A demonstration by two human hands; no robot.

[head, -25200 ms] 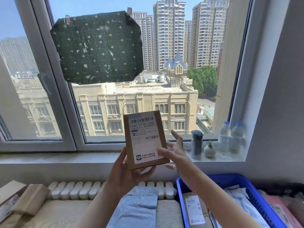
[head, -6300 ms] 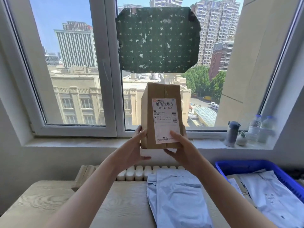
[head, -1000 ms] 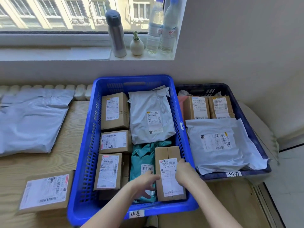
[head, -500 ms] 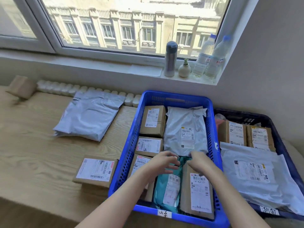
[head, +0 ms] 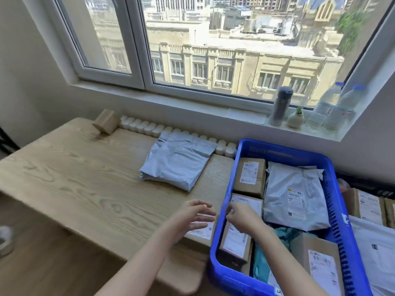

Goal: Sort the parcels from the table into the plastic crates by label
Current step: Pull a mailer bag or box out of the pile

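Observation:
A blue crate [head: 284, 149] at the table's right end holds several cardboard boxes, a grey mailer bag [head: 295, 195] and a teal bag [head: 261, 265]. The tall box with a white label [head: 320, 263] lies at the crate's near right. My left hand [head: 192, 218], fingers spread and holding nothing, hovers over a flat labelled box [head: 203, 232] on the table beside the crate's left wall. My right hand [head: 240, 216] is above the crate's left side, fingers loosely bent, holding nothing. A grey mailer bag [head: 177, 163] and a small cardboard box [head: 105, 123] lie farther back on the wooden table [head: 74, 178].
A dark crate [head: 363, 182] with more parcels stands right of the blue one. On the window sill are a flask [head: 280, 105], a small plant pot [head: 296, 119] and two water bottles [head: 339, 110]. A tape roll [head: 5, 242] lies on the floor at left.
Both hands have left the tall labelled box in the blue crate and moved left; my left hand is now over the flat box on the table. The view swung left and up.

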